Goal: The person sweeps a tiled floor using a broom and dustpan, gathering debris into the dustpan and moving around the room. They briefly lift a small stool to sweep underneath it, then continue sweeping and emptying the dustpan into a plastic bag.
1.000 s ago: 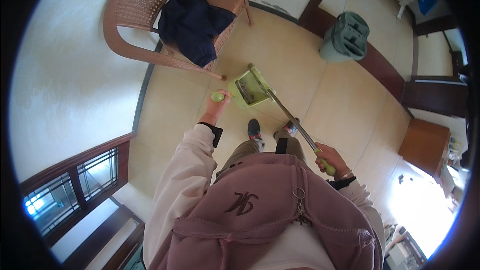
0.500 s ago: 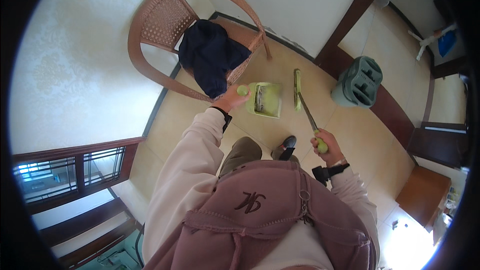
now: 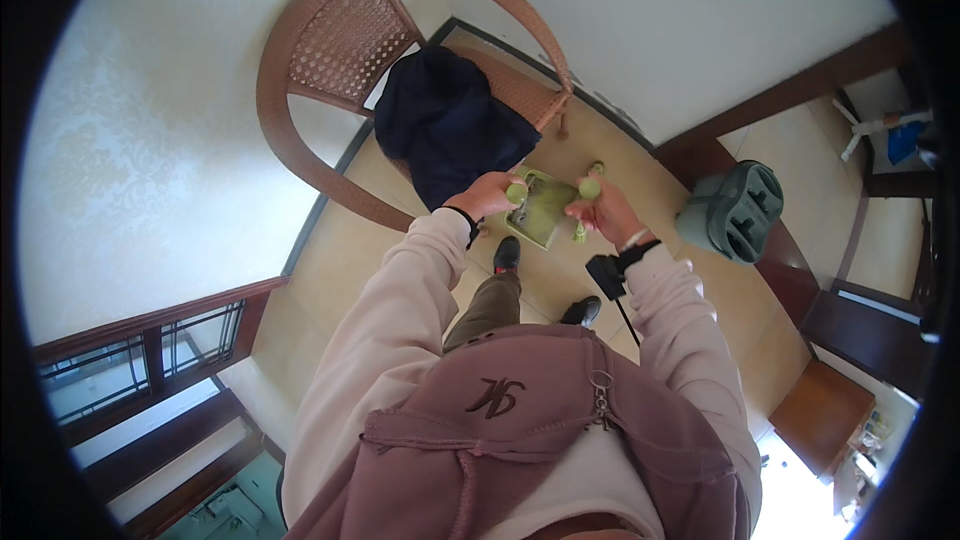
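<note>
My left hand [image 3: 484, 198] is closed round the handle of a long-handled green dustpan [image 3: 548, 208], with the rounded handle end showing above my fingers. The pan lies low near the floor, and some dark dirt shows along its handle side. My right hand [image 3: 612, 214] grips a broom by its green handle top [image 3: 588, 188]. Its stick points almost straight down, so the hand hides most of it. Parts of the green broom head [image 3: 580, 233] show beside the dustpan's right side; I cannot tell whether they touch.
A brown woven armchair [image 3: 337, 52] with dark navy cloth [image 3: 440, 125] on its seat stands ahead on the left, close to my left hand. A grey-green mop bucket [image 3: 730, 210] stands by a dark threshold on the right. My shoes [image 3: 507, 254] are on the tiled floor [image 3: 375, 275].
My right hand has moved forward and left, bringing the broom from a slant to nearly upright beside the dustpan. One foot has come forward, and the chair appears nearer.
</note>
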Demonstrator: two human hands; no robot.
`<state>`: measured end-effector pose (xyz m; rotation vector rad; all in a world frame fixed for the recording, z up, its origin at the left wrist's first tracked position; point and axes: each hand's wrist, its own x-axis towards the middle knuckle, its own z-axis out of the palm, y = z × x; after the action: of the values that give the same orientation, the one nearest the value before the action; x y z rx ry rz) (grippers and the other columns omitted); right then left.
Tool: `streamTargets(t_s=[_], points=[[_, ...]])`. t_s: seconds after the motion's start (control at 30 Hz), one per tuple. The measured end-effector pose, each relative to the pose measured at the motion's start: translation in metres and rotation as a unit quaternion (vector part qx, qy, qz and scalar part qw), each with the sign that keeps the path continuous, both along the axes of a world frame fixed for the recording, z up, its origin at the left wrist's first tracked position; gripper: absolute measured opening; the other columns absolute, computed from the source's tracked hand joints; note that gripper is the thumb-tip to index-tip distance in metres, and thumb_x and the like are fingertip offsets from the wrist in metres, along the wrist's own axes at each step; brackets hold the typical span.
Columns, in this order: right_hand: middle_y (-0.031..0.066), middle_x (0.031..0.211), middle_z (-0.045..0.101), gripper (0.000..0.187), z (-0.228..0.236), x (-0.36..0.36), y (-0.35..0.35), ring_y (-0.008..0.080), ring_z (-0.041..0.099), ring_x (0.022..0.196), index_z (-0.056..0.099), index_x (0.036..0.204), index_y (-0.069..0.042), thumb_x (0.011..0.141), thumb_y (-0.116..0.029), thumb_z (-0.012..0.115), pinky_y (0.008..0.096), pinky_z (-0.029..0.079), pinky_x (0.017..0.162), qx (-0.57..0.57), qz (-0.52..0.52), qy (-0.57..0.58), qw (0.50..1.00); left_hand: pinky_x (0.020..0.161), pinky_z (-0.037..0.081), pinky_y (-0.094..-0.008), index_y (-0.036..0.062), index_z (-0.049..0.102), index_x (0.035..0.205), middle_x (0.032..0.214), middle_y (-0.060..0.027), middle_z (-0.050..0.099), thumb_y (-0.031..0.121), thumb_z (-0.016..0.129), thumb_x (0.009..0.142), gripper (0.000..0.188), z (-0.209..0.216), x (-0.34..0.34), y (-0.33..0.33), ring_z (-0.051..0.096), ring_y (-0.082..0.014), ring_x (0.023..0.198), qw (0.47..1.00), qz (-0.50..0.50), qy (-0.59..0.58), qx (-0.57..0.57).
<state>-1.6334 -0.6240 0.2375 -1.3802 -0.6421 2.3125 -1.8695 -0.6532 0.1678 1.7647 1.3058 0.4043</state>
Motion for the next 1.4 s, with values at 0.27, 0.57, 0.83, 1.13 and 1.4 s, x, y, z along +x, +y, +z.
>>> streamTargets(t_s=[0.27,0.57,0.83,1.13,1.4], points=[[0.0103,0.076,0.056,0.047,0.001,-0.057,0.031,0.0119,0.049,0.048,0.034,0.119,-0.004,0.082,-0.033,0.042,0.0217,0.040,0.046,0.117,0.056,-0.083,0.988,0.071,0.043,-0.0300,0.0102,0.057,0.083,0.086,-0.0100,0.058,0.019,0.062,0.063,0.022,0.009,-0.031,0.005,0.055,-0.0272,0.082,0.993,0.050,-0.024,-0.104],[0.0163,0.069,0.058,0.045,-0.009,0.117,-0.126,0.0199,0.057,0.049,0.044,0.110,0.001,0.074,-0.025,0.047,0.0301,0.046,0.051,0.091,0.134,-0.450,0.878,0.074,0.042,-0.0272,0.0059,0.054,0.088,0.087,-0.0071,0.057,0.011,0.065,0.065,0.026,-0.018,-0.037,-0.001,0.055,-0.0186,0.084,0.994,0.046,-0.089,0.043],[0.0128,0.068,0.056,0.045,-0.016,0.218,-0.311,0.0184,0.056,0.047,0.040,0.114,0.001,0.075,-0.021,0.045,0.0281,0.042,0.038,-0.158,-0.114,-0.472,0.860,0.068,0.044,-0.0288,0.0027,0.052,0.095,0.083,-0.0099,0.057,0.011,0.064,0.062,0.036,-0.028,-0.028,-0.009,0.056,-0.0204,0.075,0.996,0.076,0.037,-0.036],[0.0100,0.062,0.054,0.042,-0.064,0.341,-0.381,0.0179,0.056,0.047,0.041,0.113,-0.003,0.076,-0.021,0.045,0.0280,0.043,0.038,-0.167,-0.190,-0.378,0.891,0.061,0.046,-0.0338,0.0008,0.060,0.075,0.070,-0.0140,0.060,0.029,0.059,0.064,0.030,-0.035,0.070,-0.106,0.059,-0.0240,0.064,0.926,-0.141,0.282,-0.206],[0.0107,0.061,0.058,0.045,-0.088,0.498,-0.416,0.0180,0.056,0.047,0.039,0.115,-0.001,0.077,-0.024,0.046,0.0288,0.045,0.042,-0.107,-0.138,-0.446,0.878,0.068,0.044,-0.0346,0.0048,0.058,0.086,0.083,-0.0137,0.059,0.025,0.051,0.075,0.024,0.034,0.295,-0.077,0.056,-0.0277,0.079,0.929,-0.321,0.129,-0.129]])
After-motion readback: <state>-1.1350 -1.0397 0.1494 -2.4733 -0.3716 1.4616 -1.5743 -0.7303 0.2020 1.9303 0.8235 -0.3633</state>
